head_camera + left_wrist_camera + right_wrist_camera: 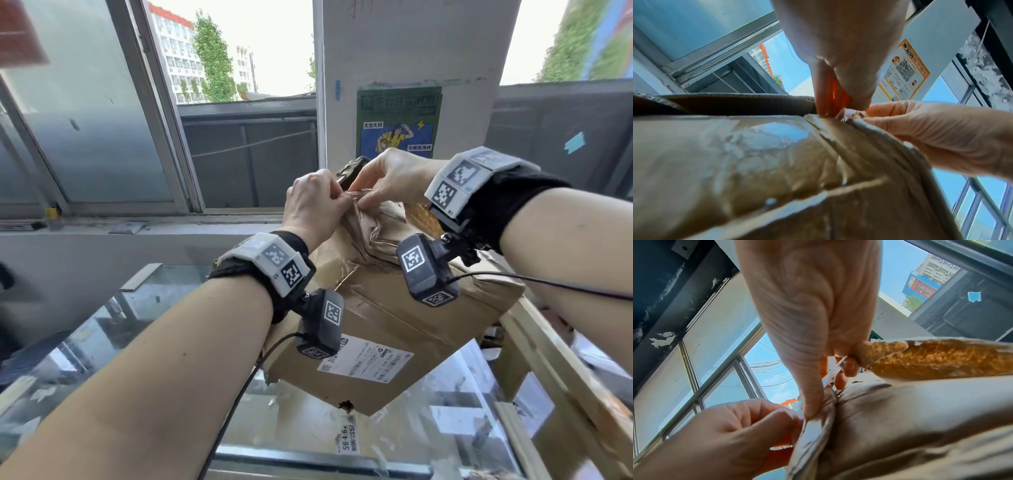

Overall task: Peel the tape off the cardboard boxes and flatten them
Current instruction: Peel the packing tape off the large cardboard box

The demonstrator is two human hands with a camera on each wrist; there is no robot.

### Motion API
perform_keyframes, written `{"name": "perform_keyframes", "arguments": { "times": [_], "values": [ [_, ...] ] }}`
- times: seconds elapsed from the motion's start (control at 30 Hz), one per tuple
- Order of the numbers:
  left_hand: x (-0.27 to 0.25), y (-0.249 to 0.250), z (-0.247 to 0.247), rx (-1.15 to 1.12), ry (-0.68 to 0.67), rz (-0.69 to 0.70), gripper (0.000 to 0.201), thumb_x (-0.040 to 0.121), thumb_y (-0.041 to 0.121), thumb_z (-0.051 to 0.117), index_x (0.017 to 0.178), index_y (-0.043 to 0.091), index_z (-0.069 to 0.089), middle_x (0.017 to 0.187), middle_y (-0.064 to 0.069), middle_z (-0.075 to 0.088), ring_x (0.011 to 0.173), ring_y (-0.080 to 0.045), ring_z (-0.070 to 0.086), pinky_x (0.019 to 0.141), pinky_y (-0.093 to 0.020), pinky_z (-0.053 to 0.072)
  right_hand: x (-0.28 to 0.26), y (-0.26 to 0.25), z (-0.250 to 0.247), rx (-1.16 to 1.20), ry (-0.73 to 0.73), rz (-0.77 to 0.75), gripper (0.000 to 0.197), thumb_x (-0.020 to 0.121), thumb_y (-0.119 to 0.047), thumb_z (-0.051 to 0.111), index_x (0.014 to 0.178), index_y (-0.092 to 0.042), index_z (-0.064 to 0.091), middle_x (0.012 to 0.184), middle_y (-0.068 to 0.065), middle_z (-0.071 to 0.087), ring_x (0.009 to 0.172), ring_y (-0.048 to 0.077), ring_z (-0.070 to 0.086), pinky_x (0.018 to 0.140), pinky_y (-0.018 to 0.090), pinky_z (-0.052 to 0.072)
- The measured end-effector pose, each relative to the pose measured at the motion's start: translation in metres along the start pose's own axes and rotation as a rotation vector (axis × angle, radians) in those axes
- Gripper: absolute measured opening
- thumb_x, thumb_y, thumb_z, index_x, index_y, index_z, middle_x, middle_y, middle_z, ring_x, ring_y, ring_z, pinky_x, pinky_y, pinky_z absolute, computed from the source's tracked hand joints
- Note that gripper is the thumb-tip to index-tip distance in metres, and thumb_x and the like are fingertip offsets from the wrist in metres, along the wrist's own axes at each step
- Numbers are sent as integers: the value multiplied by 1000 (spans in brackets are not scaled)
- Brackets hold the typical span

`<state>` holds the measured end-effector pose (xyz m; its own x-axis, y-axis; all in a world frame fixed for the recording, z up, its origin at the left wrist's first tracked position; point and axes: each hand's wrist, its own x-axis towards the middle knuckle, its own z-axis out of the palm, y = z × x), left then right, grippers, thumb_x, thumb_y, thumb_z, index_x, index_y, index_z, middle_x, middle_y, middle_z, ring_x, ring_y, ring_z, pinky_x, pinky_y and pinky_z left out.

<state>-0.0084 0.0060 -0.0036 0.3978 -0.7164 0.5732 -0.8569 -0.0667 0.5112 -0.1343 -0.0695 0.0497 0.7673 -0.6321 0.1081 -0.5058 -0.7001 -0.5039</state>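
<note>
Fingertips of both hands meet at the top edge of the brown corrugated cardboard box [383,308], each pinching the wrinkled, glossy clear packing tape [368,226] bunched there. The left hand [313,205] curls its thumb and fingers round a raised fold of that tape, and the right hand [390,176] pinches the same ridge from the other side, knuckles up and wrist bent down. The grip looks meant to gather loose film into a tab firm enough to pull, one hand probably anchoring while the other tears.

Both forearms reach forward and slightly up, holding the work near chest height, wrists close together. The box sits tilted, a lower corner pointing down over the glass-topped counter [102,329] and one side seemingly leaning on the pale wooden frame [534,346] at right; a white shipping label [364,363] faces the camera. Tape covers much of the upper face, so peeling is not far along and the box is unflattened.
</note>
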Motion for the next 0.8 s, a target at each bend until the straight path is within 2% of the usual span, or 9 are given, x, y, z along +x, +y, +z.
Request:
{"name": "perform_keyframes", "arguments": {
  "times": [0.1,0.2,0.3,0.33,0.43,0.57,0.6,0.7,0.8],
  "values": [
    [2,-3,3,-148,-14,-105,16,85,29,66,76,18,60,86,0,63,85,-17,56,79,-30,46,2,0,1,-15,-13,11,24,80,-16,75,104,-17,73,102,-1,69,99,13,59,89,28,46],
    [3,-4,10,-381,-38,-245,14,87,20,63,75,19,57,82,-1,61,79,-18,58,71,-31,49,8,-1,2,-5,43,20,24,79,-17,76,103,-16,74,101,1,69,98,15,62,91,30,49],
    [4,-4,9,-465,-135,-351,9,88,23,60,91,16,55,93,-4,60,84,-17,56,73,-31,47,11,-1,2,8,78,23,19,80,-18,75,99,-15,75,91,-1,69,82,12,60,70,23,48],
    [4,-5,8,-491,-185,-389,20,86,27,62,99,15,54,99,-6,61,87,-18,57,74,-32,47,11,-1,3,11,86,19,16,81,-17,74,96,-14,76,88,0,69,79,12,59,67,22,47],
    [2,-7,5,-567,-318,-433,58,70,48,75,112,14,55,110,-9,65,86,-16,62,66,-31,51,12,2,6,-9,182,-10,9,80,-17,74,88,-13,77,91,1,69,88,14,61,82,29,50],
    [1,-1,5,-546,-340,-409,33,75,38,80,82,12,62,71,-2,62,59,-13,58,43,-20,44,11,1,9,-114,298,-140,6,84,-12,71,84,-9,75,92,-2,58,85,13,56,82,29,50],
    [2,0,5,-568,-350,-418,31,77,35,79,81,8,64,66,-4,61,54,-15,57,40,-19,43,11,1,10,-150,317,-189,7,85,-11,69,85,-7,75,93,-1,56,86,16,56,81,30,49],
    [4,2,5,-598,-336,-440,46,74,31,81,103,-1,66,82,-12,65,60,-19,58,49,-25,47,10,-1,10,-221,333,-302,12,87,-3,63,86,-5,74,91,4,61,83,21,59,82,36,52],
    [6,1,8,-570,-267,-446,41,69,24,83,97,9,59,98,-12,65,75,-19,60,59,-29,47,9,-1,10,-219,306,-301,15,88,-1,61,89,-5,75,89,8,69,82,21,63,81,34,53]
  ]
}}
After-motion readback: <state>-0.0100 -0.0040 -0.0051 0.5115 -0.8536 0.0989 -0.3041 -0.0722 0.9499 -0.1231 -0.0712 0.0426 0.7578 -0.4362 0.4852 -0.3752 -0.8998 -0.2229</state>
